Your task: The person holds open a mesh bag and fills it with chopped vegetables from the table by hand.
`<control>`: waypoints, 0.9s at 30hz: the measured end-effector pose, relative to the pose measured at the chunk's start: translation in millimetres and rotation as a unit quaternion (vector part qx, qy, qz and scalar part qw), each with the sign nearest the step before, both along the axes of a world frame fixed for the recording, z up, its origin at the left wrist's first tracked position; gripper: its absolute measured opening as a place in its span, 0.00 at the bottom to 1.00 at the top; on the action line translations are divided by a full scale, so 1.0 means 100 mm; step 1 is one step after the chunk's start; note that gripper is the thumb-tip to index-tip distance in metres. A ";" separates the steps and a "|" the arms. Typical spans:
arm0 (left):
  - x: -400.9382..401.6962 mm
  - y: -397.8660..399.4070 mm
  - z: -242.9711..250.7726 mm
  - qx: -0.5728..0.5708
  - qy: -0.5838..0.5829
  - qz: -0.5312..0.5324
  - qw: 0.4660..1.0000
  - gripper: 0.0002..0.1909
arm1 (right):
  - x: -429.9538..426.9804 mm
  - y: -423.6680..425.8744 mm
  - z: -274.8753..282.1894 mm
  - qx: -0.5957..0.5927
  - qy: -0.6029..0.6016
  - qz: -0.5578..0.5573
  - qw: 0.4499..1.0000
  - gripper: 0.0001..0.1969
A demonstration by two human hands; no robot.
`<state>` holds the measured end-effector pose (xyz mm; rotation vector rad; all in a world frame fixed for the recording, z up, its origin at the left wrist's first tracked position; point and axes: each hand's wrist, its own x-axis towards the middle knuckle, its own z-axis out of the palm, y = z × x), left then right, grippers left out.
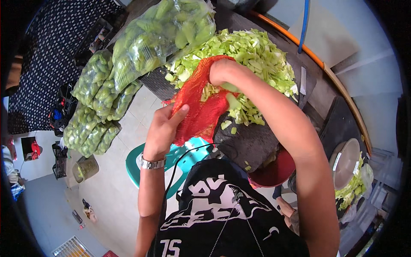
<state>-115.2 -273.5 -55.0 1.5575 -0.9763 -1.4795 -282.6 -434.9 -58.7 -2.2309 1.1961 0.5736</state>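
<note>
A red mesh bag (200,109) hangs in front of me at the edge of a dark work surface (247,141). My left hand (168,123) grips its left side, thumb on the outside. The fingers of my right hand (221,72) are hidden inside or behind the bag's upper rim, so what they hold cannot be told. Pale green pieces show at the mouth, beside my right wrist. A big heap of sliced light green vegetable (253,54) lies on the surface, behind and to the right of the bag.
Clear plastic bags of whole green vegetables (160,38) stand at upper left, with more bags (93,115) below. A knife (302,80) lies right of the heap. A red tub (273,173), a teal plastic chair (135,160) and a beige basin (346,163) are nearby. Part of another person shows lower right.
</note>
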 end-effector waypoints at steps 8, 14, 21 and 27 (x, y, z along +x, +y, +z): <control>-0.19 -0.17 -0.11 -0.040 0.167 0.085 0.981 0.20 | -0.23 0.05 -0.23 0.061 -0.050 -0.036 0.996 0.27; 0.01 -0.29 -0.13 -0.018 0.386 0.127 0.914 0.22 | -0.51 0.43 -0.29 0.028 -0.274 -0.070 0.959 0.20; -0.11 -0.25 0.19 0.023 0.386 0.237 0.891 0.20 | -1.28 0.83 -1.51 -0.232 -0.455 -0.427 0.746 0.20; 0.19 -0.03 0.03 -0.007 0.380 0.221 0.898 0.18 | -1.46 2.05 -2.99 -0.344 -0.132 -0.500 0.784 0.59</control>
